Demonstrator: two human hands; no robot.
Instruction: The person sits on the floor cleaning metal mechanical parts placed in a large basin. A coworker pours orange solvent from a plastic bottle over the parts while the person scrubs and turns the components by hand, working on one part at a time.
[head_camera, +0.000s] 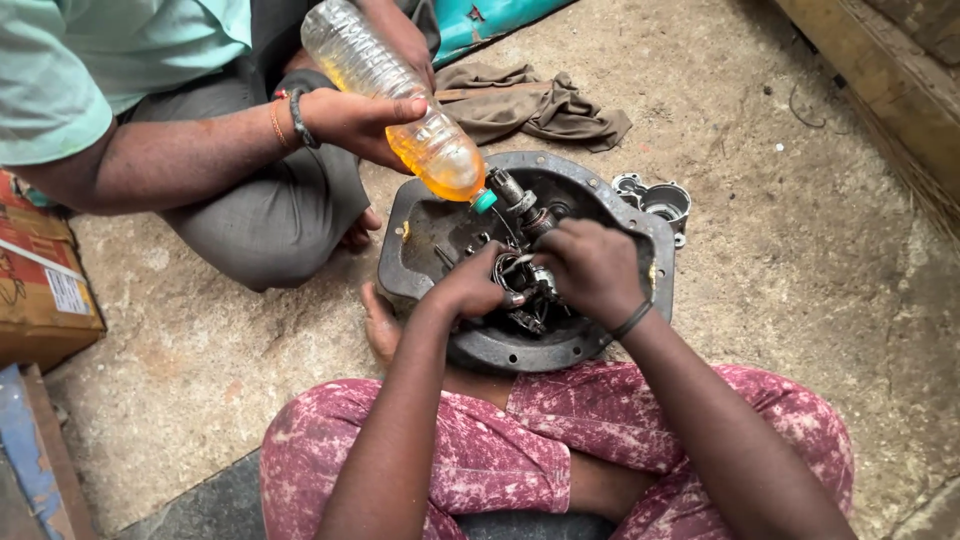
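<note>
We are working with both hands inside a shallow, dark metal housing cover that is lying on the concrete floor, just beyond our crossed legs. Our left hand is curling closed around a small greasy gear assembly in the middle of the cover, and our right hand is gripping the same cluster from the right, fingers folded over it. The cleaning looks only partly done: the parts are still looking black and oily. A co-worker's hand, far left, is tilting a clear ribbed plastic bottle of orange liquid, its green cap end pointing down at the cover; whether liquid is flowing we cannot tell. A shiny cylindrical metal part is sitting by the cover's far right rim, and a crumpled brown rag is lying beyond.
</note>
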